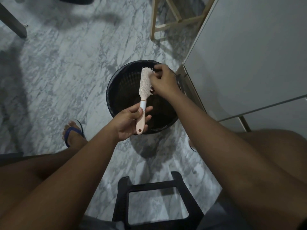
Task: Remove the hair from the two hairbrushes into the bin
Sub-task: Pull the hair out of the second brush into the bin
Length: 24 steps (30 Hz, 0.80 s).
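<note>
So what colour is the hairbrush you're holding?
Pale pink, with a white band on the handle; the hairbrush shows clearly in the head view, over the bin.

Floor (69,67): grey-white marble pattern, dimly lit with soft shadows. A white cabinet (249,55) stands at right, a pale wooden frame (167,25) beyond it. A black stool (156,188) sits nearest the camera.
</note>
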Motion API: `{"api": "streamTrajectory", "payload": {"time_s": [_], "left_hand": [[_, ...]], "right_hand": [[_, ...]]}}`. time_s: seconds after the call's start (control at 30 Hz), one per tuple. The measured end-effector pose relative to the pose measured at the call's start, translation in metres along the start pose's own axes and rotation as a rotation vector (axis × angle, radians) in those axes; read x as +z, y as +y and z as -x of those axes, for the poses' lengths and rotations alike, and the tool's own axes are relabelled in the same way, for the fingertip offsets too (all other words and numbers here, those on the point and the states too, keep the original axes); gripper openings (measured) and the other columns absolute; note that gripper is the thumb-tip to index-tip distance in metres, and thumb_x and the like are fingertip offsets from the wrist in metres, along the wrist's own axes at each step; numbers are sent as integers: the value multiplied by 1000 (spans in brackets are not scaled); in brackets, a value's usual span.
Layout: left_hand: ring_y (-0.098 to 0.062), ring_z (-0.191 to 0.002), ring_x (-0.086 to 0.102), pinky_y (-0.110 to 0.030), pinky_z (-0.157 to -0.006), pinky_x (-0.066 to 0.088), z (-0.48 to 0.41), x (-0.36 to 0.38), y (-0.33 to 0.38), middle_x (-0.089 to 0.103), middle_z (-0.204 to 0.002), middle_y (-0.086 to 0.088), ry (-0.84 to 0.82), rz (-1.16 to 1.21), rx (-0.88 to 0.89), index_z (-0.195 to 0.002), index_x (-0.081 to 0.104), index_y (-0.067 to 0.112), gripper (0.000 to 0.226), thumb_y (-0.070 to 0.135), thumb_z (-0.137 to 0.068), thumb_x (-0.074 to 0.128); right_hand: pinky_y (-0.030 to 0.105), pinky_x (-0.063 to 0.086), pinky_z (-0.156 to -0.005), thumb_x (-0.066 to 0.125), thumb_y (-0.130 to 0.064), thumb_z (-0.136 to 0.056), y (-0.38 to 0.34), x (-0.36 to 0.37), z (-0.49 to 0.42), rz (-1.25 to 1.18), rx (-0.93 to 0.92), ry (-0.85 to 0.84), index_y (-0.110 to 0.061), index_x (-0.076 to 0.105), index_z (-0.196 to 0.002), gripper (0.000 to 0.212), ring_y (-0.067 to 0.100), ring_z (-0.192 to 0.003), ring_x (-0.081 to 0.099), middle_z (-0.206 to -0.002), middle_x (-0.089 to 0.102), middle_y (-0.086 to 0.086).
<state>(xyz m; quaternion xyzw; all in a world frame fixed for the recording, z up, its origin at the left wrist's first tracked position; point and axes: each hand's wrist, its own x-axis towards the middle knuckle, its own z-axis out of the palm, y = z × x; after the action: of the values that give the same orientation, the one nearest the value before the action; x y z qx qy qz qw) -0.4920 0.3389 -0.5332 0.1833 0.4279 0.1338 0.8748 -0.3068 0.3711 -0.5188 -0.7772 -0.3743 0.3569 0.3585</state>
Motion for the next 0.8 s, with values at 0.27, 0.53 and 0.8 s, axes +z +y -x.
{"api": "streamTrajectory", "payload": {"time_s": [0.27, 0.53, 0.8], "left_hand": [[-17, -82, 67, -38, -67, 56, -2, 4, -11, 70, -126, -1, -43, 28, -23, -137, 56, 21, 37, 9, -105, 41], [-13, -72, 57, -31, -58, 52, -1, -5, -5, 71, -123, 0, -64, 31, 11, -141, 52, 11, 37, 11, -106, 38], [-12, -67, 60, -28, -56, 51, -3, -7, -2, 70, -124, -2, -62, 93, 16, -141, 51, 10, 38, 13, -106, 36]], "right_hand": [[17, 43, -74, 69, -37, -91, -11, -3, -13, 182, -126, 51, -15, 80, -98, 26, 6, -83, 66, -93, 78, 1], [29, 60, -60, 47, -32, -105, -12, -6, -18, -373, 249, 44, -7, 72, -103, 36, 18, -73, 69, -83, 72, 5], [41, 62, -83, 86, -12, -76, 17, -16, 5, -363, 103, -421, -20, 36, -153, 92, 15, -120, 64, -135, 65, 3]]}}
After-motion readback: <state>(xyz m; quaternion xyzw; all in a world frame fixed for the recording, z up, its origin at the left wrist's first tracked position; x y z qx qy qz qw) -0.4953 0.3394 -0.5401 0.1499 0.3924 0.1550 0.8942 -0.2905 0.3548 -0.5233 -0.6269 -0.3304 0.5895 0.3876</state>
